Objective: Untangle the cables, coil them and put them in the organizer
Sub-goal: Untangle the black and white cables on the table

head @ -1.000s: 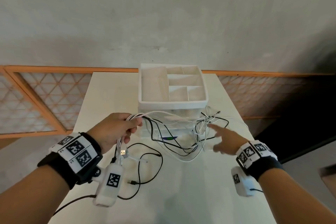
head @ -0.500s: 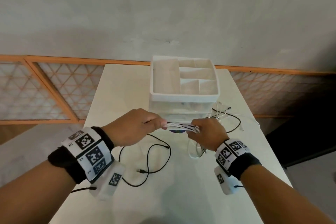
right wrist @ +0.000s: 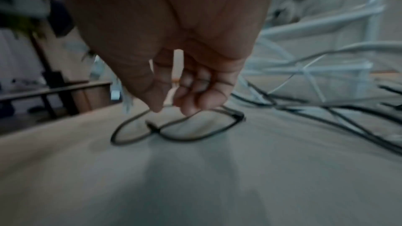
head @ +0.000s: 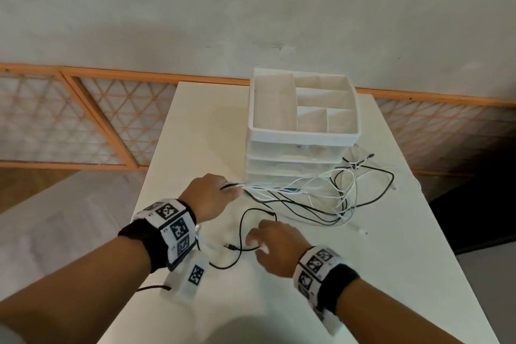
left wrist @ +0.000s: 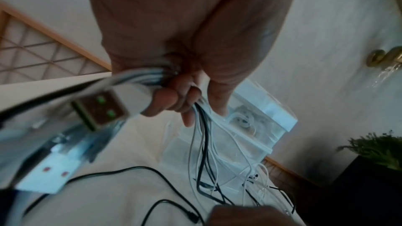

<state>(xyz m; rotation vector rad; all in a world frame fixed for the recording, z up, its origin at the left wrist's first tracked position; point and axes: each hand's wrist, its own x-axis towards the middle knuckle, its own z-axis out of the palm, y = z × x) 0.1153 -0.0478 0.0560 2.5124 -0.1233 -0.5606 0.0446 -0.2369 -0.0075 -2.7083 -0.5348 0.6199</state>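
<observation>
A: Where are the hands?

B: In the head view the left hand (head: 208,195) sits left of centre, fingers curled tight round a bunch of white and black cables (head: 315,198). The left wrist view shows the fist closed on them, with a USB plug (left wrist: 97,107) sticking out behind it

A: And the right?

B: The right hand (head: 272,243) is lower centre, fingers bent down onto a loose black cable (head: 243,232) on the table (head: 349,274). In the right wrist view thumb and fingertips (right wrist: 191,107) are at the wire; whether they already pinch it I cannot tell, it is blurred

A: Which way does that cable lie?

B: It loops just below and between the two hands, its free plug end pointing toward the left of the frame, the other end running up into the bunch. The right hand is touching it or nearly so; the left is nearer the knot. So the pull, I judge, goes toward the lower frame, away from the bunch

A: The rest?

B: The bunch fans out rightward from the left fist into a slack tangle at centre right, beside the foot of the organizer (head: 304,134), which stands at upper centre with its top compartments holding no cables
</observation>
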